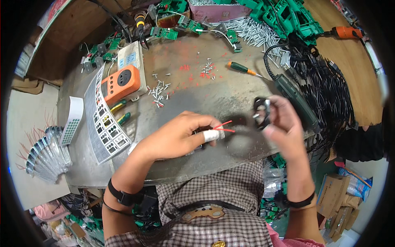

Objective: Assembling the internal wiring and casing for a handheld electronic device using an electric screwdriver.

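My left hand (181,133) is over the near part of the metal worktop, thumb and fingers closed. White tape wraps one of its digits. Two thin red wires (224,125) stick out to the right from its fingertips; whatever they join to is hidden under the hand. Off to the right, my right hand (284,123) is raised and slightly smeared by motion. Its fingers pinch a black looped thing (261,108) with a pale part inside, too blurred to name. A gap separates the wires from this black thing.
An orange meter (122,84) and a printed label sheet (106,123) lie left. Small screws (158,94) are scattered mid-table. A screwdriver (242,69), a dark green tool (296,101) and black power cords (329,86) lie right. Green housings (284,20) and long screws (255,33) sit behind.
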`<state>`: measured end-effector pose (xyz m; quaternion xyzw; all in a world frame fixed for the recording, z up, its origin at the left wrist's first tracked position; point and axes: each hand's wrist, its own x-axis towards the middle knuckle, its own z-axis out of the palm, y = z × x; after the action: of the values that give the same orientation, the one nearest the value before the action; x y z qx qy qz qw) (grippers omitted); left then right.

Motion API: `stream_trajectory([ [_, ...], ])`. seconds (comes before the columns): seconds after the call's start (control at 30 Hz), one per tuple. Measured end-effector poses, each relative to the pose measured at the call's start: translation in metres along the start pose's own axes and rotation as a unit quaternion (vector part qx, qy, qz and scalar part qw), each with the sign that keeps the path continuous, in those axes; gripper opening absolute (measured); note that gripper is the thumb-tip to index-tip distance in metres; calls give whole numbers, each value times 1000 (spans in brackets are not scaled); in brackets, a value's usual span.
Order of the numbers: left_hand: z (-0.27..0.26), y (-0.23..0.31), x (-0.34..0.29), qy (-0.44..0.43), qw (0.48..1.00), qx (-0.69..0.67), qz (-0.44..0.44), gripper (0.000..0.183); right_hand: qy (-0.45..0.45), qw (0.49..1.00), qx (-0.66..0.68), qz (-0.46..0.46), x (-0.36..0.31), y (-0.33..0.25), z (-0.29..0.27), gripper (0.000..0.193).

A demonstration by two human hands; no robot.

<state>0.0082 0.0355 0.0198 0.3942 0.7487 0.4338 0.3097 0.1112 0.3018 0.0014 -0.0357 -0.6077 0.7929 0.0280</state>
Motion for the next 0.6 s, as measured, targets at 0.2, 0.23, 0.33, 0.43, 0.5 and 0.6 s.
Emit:
stream_trajectory([
  [0.2, 19, 27, -18, 104, 935, 337, 30, 77, -53, 958, -262, -107, -7, 13, 43, 87],
  [0.23, 21, 28, -24, 129, 942, 310, 2, 114, -51, 974, -214, -57, -4, 12, 47, 87],
  [0.33, 36, 13, -28, 163, 965, 207, -8, 128, -233, 918, -308, -89, 15, 18, 49, 82],
  [0.43, 44, -10, -36, 190, 944, 267, 45, 90, -241, 878, -413, -4, 72, -48, 21, 36],
  [0.5, 47, -8, -40, 196, 936, 290, 33, 65, 12, 873, -476, -108, 144, -68, -28, 26],
  [0.6, 54, 3, -27, 218, 930, 294, 43, 67, 272, 587, -745, -164, 215, -73, -140, 61],
])
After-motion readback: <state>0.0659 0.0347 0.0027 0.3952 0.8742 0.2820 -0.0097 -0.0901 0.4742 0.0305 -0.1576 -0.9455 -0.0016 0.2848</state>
